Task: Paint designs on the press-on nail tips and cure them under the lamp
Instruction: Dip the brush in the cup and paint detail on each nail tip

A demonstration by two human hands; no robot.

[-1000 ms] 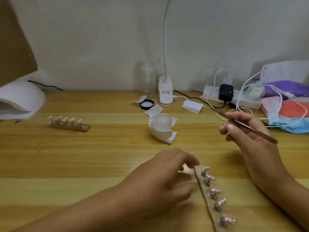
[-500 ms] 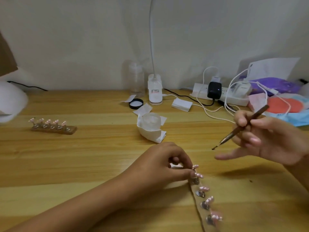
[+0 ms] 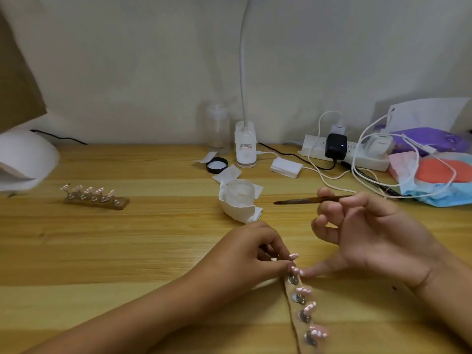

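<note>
A wooden holder strip (image 3: 293, 315) with several pink nail tips (image 3: 304, 291) on metal stands lies at the near edge of the table. My left hand (image 3: 245, 254) pinches the far end of this strip, by the top nail tip (image 3: 293, 256). My right hand (image 3: 370, 233) holds a thin brown brush (image 3: 301, 200) between thumb and fingers, its tip pointing left. The little finger of that hand reaches down and touches the second nail tip (image 3: 297, 271). A second holder with nail tips (image 3: 94, 196) sits at the left, beside the white curing lamp (image 3: 23, 159).
A small clear jar wrapped in white tissue (image 3: 240, 198) stands mid-table. Behind it are a black lid (image 3: 216, 165), a clear bottle (image 3: 217, 129), a white desk-lamp base (image 3: 245, 146), a power strip with chargers and cables (image 3: 339, 152), and masks and packets (image 3: 434, 175) at the right.
My right hand has turned the brush from pointing down-left to lying level, and moved nearer the strip, its little finger now on a nail tip. My left hand still pinches the strip's end.
</note>
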